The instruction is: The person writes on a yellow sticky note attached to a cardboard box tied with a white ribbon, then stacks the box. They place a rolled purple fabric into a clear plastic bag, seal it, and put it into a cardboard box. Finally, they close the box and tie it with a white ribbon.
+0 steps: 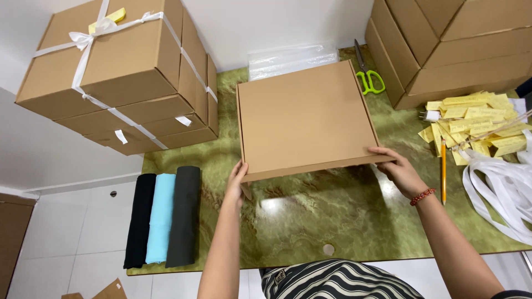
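Observation:
A flat brown cardboard box (pixel 306 119) lies in the middle of the green marble table (pixel 310 221), its near edge lifted a little. My left hand (pixel 236 182) grips the box's near left corner. My right hand (pixel 400 170), with a red bead bracelet at the wrist, holds the near right corner. Three rolled garments (pixel 163 217), black, light blue and dark grey, lie side by side at the table's near left edge.
A stack of cardboard boxes tied with white ribbon (pixel 119 72) stands at the back left. More boxes (pixel 449 44) are stacked at the back right. Green-handled scissors (pixel 367 75), clear plastic bags (pixel 291 60), yellow paper slips (pixel 476 122), a pencil (pixel 443 166) and white ribbon (pixel 507 188) lie on the right.

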